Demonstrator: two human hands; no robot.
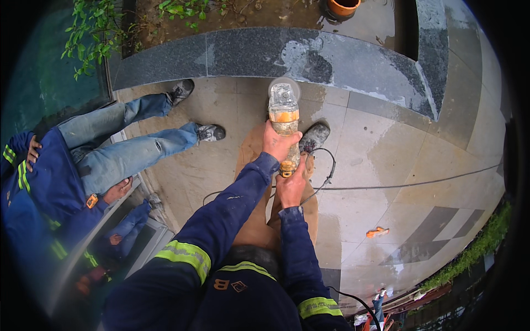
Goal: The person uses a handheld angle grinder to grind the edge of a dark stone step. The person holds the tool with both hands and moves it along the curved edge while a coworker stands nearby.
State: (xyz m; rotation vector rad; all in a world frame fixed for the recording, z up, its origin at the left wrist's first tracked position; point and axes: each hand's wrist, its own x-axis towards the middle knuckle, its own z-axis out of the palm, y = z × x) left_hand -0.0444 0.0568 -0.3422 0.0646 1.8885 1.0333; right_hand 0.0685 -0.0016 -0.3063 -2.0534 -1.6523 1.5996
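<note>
An angle grinder (284,116), orange and crusted with grey dust, points away from me at the middle of the view. My left hand (277,142) is wrapped round its body, behind the head. Lower down, my right hand (291,186) grips the rear end of the same tool. The round disc (296,87) is at the near edge of a dark stone ledge (243,55); I cannot tell whether they touch. Pale, whitish patches mark the ledge just beyond the disc. My shoe (315,136) stands right of the grinder.
At the left a person in a dark blue jacket (41,165) sits with legs stretched toward the ledge. A black cable (408,186) crosses the paved floor at right, near a small orange object (377,232). Beyond the ledge are an orange pot (343,7) and green plants (91,33).
</note>
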